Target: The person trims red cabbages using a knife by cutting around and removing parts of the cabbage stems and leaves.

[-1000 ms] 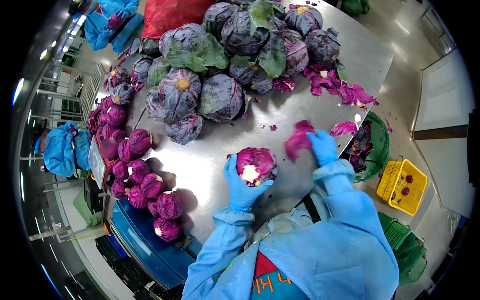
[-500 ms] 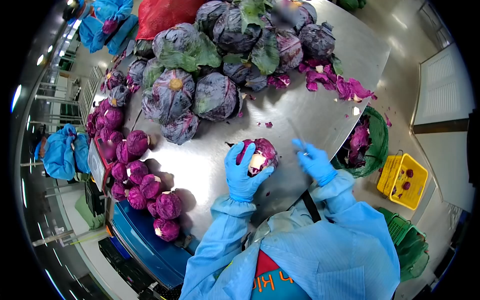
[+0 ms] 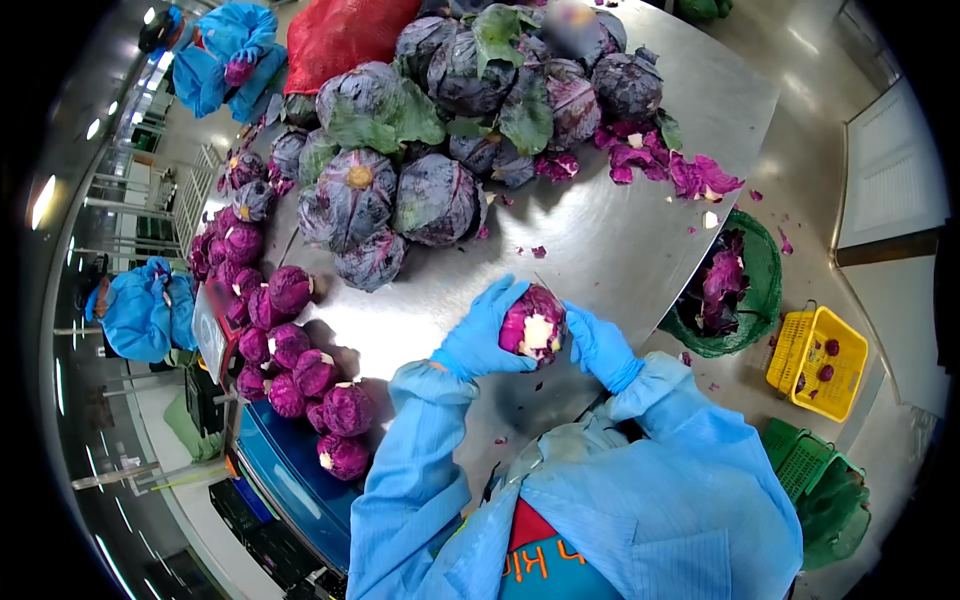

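Note:
A red cabbage (image 3: 519, 331) with a pale cut stem end rests in my left hand (image 3: 484, 333), whose gloved fingers are wrapped round its left side. Close against its right side is my right hand (image 3: 603, 349), with the fingers closed. A knife is in that hand; the cabbage and fingers hide nearly all of it now. Both gloves are blue. Beyond my hands lies a heap of untrimmed red cabbages (image 3: 436, 200) with dark outer leaves. To the left are several trimmed, bright purple cabbages (image 3: 348, 409).
The steel table (image 3: 590, 235) carries loose purple leaves (image 3: 700, 178) and a red mesh sack (image 3: 345, 45). A green net-lined bin (image 3: 765, 285) with leaves stands off the right edge, near a yellow basket (image 3: 835, 375). Blue-clothed co-workers (image 3: 145, 310) are at the left.
My right hand has moved left, from apart to beside the cabbage. My left hand has turned the cabbage, so its pale cut end faces me more. The view has shifted slightly.

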`<state>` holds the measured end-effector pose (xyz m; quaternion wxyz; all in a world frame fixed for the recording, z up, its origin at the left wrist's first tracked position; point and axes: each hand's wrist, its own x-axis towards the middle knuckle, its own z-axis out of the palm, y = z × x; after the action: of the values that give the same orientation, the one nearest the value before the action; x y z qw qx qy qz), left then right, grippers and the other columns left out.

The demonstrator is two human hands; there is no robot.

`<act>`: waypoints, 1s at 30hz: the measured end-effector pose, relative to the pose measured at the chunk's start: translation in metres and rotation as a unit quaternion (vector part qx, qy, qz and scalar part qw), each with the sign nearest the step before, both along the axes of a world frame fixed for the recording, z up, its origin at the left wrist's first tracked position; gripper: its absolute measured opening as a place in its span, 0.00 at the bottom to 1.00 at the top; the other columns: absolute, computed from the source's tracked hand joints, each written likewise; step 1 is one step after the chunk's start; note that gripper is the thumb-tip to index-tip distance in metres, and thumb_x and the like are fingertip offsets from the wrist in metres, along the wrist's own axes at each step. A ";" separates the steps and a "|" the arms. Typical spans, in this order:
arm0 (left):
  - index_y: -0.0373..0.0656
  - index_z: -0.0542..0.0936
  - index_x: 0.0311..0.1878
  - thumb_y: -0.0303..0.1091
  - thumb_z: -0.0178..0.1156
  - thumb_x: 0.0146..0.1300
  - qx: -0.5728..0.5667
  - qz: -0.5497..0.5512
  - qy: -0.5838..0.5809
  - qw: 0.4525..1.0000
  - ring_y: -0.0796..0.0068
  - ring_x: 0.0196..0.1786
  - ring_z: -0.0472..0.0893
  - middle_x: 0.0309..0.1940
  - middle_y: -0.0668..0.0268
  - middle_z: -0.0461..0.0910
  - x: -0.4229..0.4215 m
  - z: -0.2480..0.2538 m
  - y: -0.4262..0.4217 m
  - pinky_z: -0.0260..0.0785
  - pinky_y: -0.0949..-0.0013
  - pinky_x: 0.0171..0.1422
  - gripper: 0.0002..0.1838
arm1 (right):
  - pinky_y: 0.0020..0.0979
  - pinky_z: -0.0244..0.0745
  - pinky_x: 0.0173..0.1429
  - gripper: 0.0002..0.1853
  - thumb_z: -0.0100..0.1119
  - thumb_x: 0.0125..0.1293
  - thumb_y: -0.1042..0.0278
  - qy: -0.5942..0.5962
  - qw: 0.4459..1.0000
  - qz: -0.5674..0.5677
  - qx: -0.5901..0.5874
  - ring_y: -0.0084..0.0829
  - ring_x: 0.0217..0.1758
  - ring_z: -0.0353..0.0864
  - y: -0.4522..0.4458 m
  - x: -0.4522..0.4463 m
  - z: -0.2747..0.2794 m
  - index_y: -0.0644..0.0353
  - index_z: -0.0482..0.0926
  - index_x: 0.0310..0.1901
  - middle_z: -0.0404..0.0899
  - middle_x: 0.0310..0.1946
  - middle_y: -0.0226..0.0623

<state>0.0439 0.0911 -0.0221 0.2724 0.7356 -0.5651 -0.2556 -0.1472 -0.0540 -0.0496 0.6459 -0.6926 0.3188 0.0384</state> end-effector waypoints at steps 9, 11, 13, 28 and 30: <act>0.22 0.59 0.66 0.55 0.79 0.33 0.015 0.263 -0.083 0.961 0.45 0.60 0.71 0.57 0.40 0.68 -0.061 0.003 -0.014 0.64 0.56 0.68 0.63 | 0.51 0.73 0.30 0.34 0.39 0.73 0.39 0.008 0.975 0.056 -0.214 0.54 0.23 0.78 0.015 -0.004 -0.025 0.47 0.54 0.74 0.78 0.20 0.55; 0.22 0.57 0.67 0.56 0.79 0.33 0.047 0.285 -0.044 0.956 0.44 0.64 0.68 0.61 0.38 0.65 -0.066 0.001 -0.013 0.61 0.55 0.70 0.64 | 0.50 0.73 0.29 0.34 0.39 0.73 0.38 0.012 0.968 0.076 -0.239 0.53 0.22 0.78 0.010 -0.001 -0.024 0.47 0.56 0.74 0.78 0.20 0.55; 0.22 0.55 0.69 0.56 0.78 0.34 0.072 0.300 -0.030 0.951 0.43 0.67 0.65 0.64 0.37 0.62 -0.071 0.003 -0.016 0.59 0.55 0.72 0.66 | 0.49 0.74 0.28 0.33 0.40 0.73 0.38 0.014 0.961 0.085 -0.263 0.52 0.21 0.78 0.004 0.001 -0.020 0.47 0.60 0.72 0.77 0.19 0.54; 0.30 0.49 0.73 0.50 0.79 0.38 -0.038 0.394 0.060 0.916 0.50 0.69 0.64 0.67 0.44 0.59 -0.095 -0.015 0.019 0.57 0.57 0.74 0.66 | 0.33 0.76 0.52 0.25 0.65 0.63 0.47 -0.026 0.997 -0.002 0.070 0.31 0.43 0.83 -0.017 0.031 -0.018 0.60 0.81 0.52 0.85 0.38 0.41; 0.30 0.48 0.73 0.50 0.79 0.38 -0.103 0.378 0.198 0.898 0.49 0.70 0.63 0.70 0.42 0.55 -0.092 -0.017 0.027 0.56 0.56 0.75 0.66 | 0.33 0.76 0.52 0.26 0.66 0.62 0.47 -0.061 0.995 -0.036 0.068 0.30 0.42 0.83 -0.011 0.034 -0.037 0.60 0.79 0.53 0.85 0.37 0.39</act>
<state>-0.0480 0.1176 -0.0390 0.5293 0.7958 -0.2016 -0.2140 -0.1132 -0.0654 -0.0869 0.7106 -0.6362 0.3003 -0.0053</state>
